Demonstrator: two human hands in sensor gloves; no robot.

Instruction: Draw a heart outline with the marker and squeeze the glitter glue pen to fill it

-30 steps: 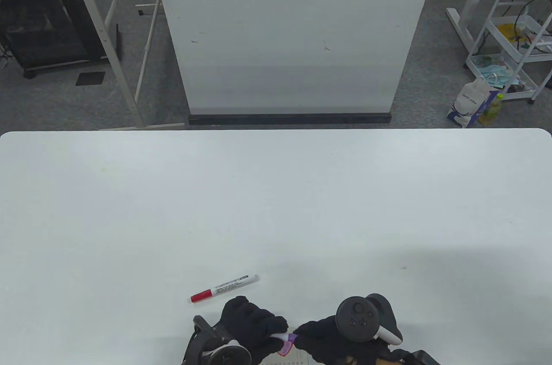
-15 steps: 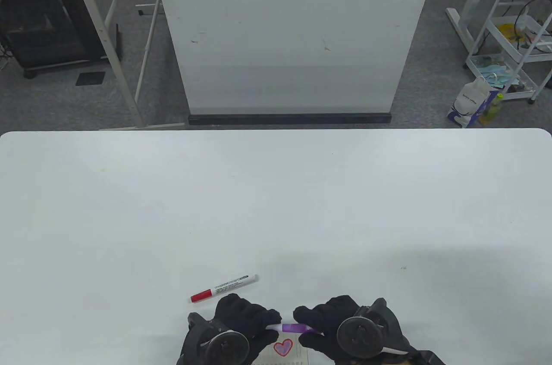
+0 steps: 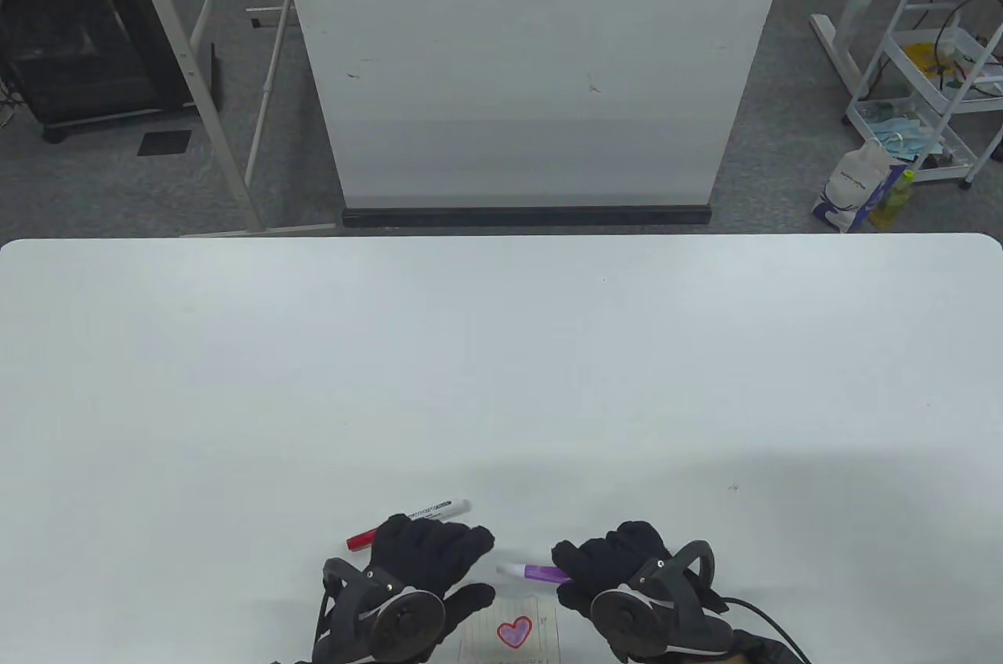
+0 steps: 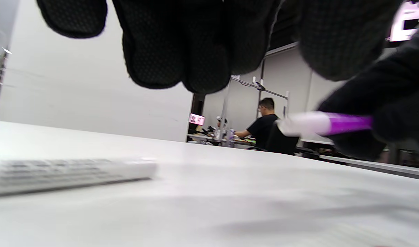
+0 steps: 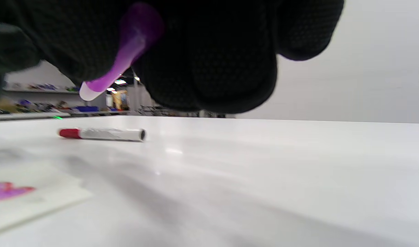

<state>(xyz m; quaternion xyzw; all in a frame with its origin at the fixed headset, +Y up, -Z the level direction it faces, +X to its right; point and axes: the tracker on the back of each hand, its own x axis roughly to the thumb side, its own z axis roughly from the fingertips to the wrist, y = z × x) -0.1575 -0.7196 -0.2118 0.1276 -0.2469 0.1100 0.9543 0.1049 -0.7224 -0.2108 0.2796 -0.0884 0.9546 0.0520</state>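
**Kid:** What is the biggest thing here?

**Helper:** The white table (image 3: 501,382). Everything sits near its front edge.

**Kid:** And the 2 black gloves?

**Helper:** Those are the hands. The left hand (image 3: 427,550) is held flat with its fingers loose and spread. It holds nothing. The right hand (image 3: 607,566) has its fingers curled round the glitter glue pen (image 3: 534,574).

**Kid:** Where does the pen point?

**Helper:** It sticks out of the right hand toward the left hand. Its white tip is in the gap between the 2 hands and does not touch the left one. In the left wrist view the pen is up off the table.

**Kid:** Where is the paper?

**Helper:** The little paper (image 3: 513,629) lies flat at the table's front edge, between the 2 hands and a bit nearer the person than the pen.

**Kid:** Is there a heart?

**Helper:** Yes, 1 heart (image 3: 514,630) on the paper, red outside and purple inside.

**Kid:** And the marker?

**Helper:** The marker (image 3: 439,510) lies on the table just behind the left hand. Its red cap end peeks out to the left of the fingers.
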